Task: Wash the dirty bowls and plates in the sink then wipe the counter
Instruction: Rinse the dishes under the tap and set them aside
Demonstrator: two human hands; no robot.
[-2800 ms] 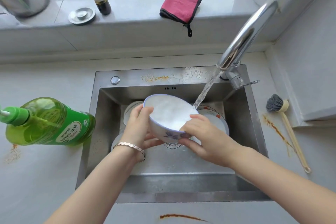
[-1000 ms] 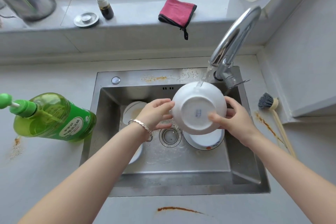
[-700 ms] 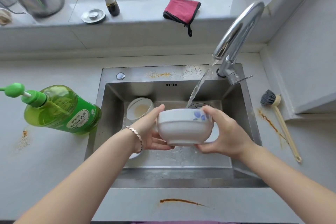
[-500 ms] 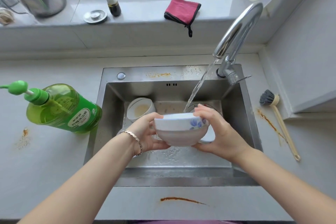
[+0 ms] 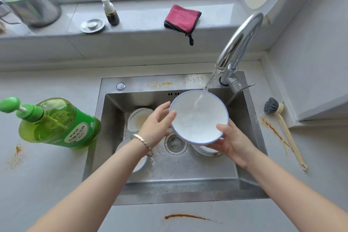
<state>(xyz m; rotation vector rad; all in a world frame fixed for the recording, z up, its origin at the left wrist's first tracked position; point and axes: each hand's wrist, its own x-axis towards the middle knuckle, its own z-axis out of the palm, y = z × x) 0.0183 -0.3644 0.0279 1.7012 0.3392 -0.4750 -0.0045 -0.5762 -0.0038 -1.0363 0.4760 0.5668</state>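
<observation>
I hold a white bowl with a blue rim (image 5: 199,118) over the steel sink (image 5: 250,118), its mouth tilted up toward me. Water from the faucet (image 5: 239,43) runs into it. My left hand (image 5: 156,124) grips its left side and my right hand (image 5: 231,141) grips its lower right edge. A dirty bowl (image 5: 137,118) lies at the sink's back left. One plate (image 5: 140,164) shows under my left wrist and another plate (image 5: 205,149) under the held bowl. A pink cloth (image 5: 181,18) lies on the sill.
A green dish soap bottle (image 5: 56,124) lies left of the sink. A dish brush (image 5: 282,128) rests on the right counter. Brown stains mark the counter at the front (image 5: 186,216), left (image 5: 17,150) and right (image 5: 271,128). The sill holds a spray bottle (image 5: 111,12), a drain lid (image 5: 92,26) and a metal canister (image 5: 30,3).
The bowl was held upright low over the sink; now it is raised and tipped so its inside faces me under the running water. Both hands have kept hold of it.
</observation>
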